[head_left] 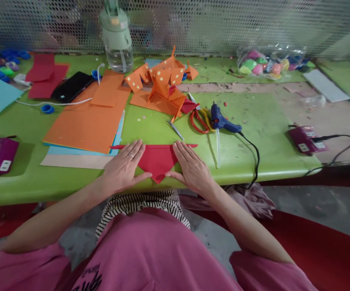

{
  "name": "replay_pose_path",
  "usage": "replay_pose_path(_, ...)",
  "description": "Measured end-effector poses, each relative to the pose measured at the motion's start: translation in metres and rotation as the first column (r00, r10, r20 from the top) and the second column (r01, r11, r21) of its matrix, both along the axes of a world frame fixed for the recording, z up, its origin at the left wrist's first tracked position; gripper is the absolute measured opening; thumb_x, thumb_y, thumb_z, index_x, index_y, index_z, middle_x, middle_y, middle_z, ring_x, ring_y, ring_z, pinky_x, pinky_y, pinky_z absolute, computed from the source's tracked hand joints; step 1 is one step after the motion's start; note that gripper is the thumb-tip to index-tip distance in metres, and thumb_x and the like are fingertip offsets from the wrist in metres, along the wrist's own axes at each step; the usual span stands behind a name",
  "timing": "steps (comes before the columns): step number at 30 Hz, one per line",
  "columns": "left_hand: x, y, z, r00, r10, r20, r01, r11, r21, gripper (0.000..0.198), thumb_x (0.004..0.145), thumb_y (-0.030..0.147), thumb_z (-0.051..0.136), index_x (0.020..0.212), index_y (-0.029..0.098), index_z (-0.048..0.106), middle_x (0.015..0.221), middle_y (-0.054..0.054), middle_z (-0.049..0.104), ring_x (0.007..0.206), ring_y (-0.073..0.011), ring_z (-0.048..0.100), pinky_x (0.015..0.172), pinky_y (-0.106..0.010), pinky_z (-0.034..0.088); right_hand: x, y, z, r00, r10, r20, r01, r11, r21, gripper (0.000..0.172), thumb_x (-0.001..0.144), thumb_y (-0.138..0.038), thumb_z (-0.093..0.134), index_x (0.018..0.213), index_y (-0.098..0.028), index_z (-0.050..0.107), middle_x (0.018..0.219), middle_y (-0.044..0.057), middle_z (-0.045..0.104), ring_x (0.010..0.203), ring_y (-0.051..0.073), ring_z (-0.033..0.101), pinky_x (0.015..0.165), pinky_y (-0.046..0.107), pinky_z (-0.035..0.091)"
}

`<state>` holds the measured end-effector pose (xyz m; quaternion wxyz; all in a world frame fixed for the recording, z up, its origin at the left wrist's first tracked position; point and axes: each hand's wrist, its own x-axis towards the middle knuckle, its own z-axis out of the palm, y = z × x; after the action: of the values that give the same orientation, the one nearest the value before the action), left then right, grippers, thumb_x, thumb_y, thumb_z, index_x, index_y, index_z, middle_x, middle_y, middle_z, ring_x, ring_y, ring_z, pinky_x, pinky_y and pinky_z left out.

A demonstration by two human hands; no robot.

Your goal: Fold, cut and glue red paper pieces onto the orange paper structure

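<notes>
A red sheet of paper (158, 159), folded into a triangle with a narrow strip along its far edge, lies on the green table (253, 113). Its point faces me at the table's front edge. On the left part of the paper my left hand (124, 163) lies flat, fingers stretched out, a ring on one finger. My right hand (193, 165) presses flat on the right part in the same way. Both thumbs point inward near the paper's tip. The strip's ends stick out beyond both hands.
Stacked orange paper (86, 125) lies left of my hands. Orange paper shapes (165, 97), red-and-yellow-handled scissors (199, 123) and a blue glue gun (223, 119) lie beyond. A bottle (115, 40), a phone (71, 87) and purple power sockets (306, 139) also stand or lie around.
</notes>
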<state>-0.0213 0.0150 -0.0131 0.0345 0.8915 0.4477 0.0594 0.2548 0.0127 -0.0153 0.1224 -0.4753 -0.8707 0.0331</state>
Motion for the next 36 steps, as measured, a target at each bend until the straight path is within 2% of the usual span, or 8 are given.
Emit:
replay_pose_path(6,-0.001,-0.003,0.002,0.999,0.048,-0.007,-0.048,0.999,0.003,0.101,0.095,0.077,0.030,0.153,-0.006,0.036,0.162,-0.030,0.034,0.151,-0.0383,0.037,0.126,-0.053,0.027,0.032,-0.005,-0.003,0.990,-0.131,0.054,0.131,0.991,0.017,0.100,0.092,-0.077,0.040,0.164,-0.011,0.023,0.163,0.023,0.038,0.151,0.036,0.038,0.124,0.054,0.035)
replay_pose_path(10,0.004,0.000,0.005,0.999,0.046,-0.006,-0.046,0.999,-0.010,0.100,0.094,0.077,0.037,0.153,-0.005,0.038,0.161,-0.028,0.036,0.152,-0.0392,0.036,0.126,-0.054,0.026,0.023,-0.011,0.008,0.987,-0.162,0.015,0.161,0.984,0.070,0.096,0.093,-0.074,0.043,0.163,-0.011,0.026,0.162,0.023,0.039,0.154,0.037,0.033,0.124,0.059,0.031)
replay_pose_path(16,0.008,0.003,0.016,0.999,-0.001,0.047,0.000,1.000,0.029,0.074,0.101,0.058,0.044,0.153,0.005,0.043,0.162,-0.023,0.039,0.152,-0.0383,0.036,0.123,-0.059,0.029,-0.007,-0.020,0.014,0.976,0.215,-0.026,-0.213,0.976,0.044,0.065,0.097,-0.057,0.056,0.154,-0.026,0.048,0.148,0.010,0.061,0.140,0.028,0.055,0.125,0.055,0.030)
replay_pose_path(20,0.006,0.003,0.017,0.996,-0.027,0.084,0.027,1.000,0.006,0.051,0.104,0.039,0.045,0.144,0.009,0.055,0.155,-0.019,0.051,0.145,-0.0334,0.048,0.118,-0.052,0.039,-0.010,-0.020,0.004,0.949,0.302,-0.089,-0.300,0.953,0.039,0.064,0.093,-0.056,0.064,0.148,-0.026,0.055,0.145,0.011,0.064,0.135,0.029,0.059,0.119,0.054,0.040)
replay_pose_path(25,0.008,0.003,0.020,0.997,0.024,0.073,-0.025,1.000,0.005,0.046,0.102,0.036,0.052,0.140,0.010,0.058,0.145,-0.019,0.062,0.129,-0.0319,0.063,0.108,-0.047,0.049,-0.007,-0.022,0.010,0.935,0.335,-0.117,-0.329,0.942,0.072,0.061,0.092,-0.056,0.065,0.145,-0.024,0.058,0.144,0.011,0.065,0.134,0.029,0.059,0.119,0.054,0.038)
replay_pose_path(29,0.013,0.001,0.027,1.000,0.012,0.005,-0.012,0.999,0.047,0.036,0.102,0.031,0.052,0.127,0.010,0.066,0.138,-0.020,0.066,0.115,-0.0326,0.069,0.096,-0.045,0.055,0.021,-0.011,0.036,0.972,0.001,-0.234,0.020,0.996,0.085,0.046,0.097,-0.051,0.058,0.133,-0.024,0.066,0.137,0.012,0.069,0.123,0.029,0.066,0.105,0.048,0.051)
replay_pose_path(32,0.016,0.003,0.031,0.999,0.007,-0.048,-0.004,0.998,0.060,0.031,0.104,0.027,0.045,0.112,0.011,0.070,0.118,-0.018,0.074,0.099,-0.0303,0.072,0.086,-0.043,0.056,0.047,-0.001,0.053,0.897,-0.314,-0.310,0.350,0.934,0.068,0.029,0.098,-0.044,0.056,0.112,-0.025,0.074,0.109,0.010,0.078,0.097,0.026,0.072,0.088,0.043,0.055)
replay_pose_path(36,0.023,0.019,0.039,0.994,0.094,-0.048,-0.094,0.996,-0.004,0.024,0.102,0.024,0.045,0.097,0.015,0.067,0.093,-0.013,0.074,0.084,-0.0262,0.071,0.073,-0.036,0.054,0.044,-0.001,0.053,0.890,-0.364,-0.274,0.337,0.931,-0.141,0.030,0.096,-0.048,0.058,0.101,-0.023,0.073,0.090,0.006,0.077,0.072,0.019,0.069,0.067,0.032,0.052)
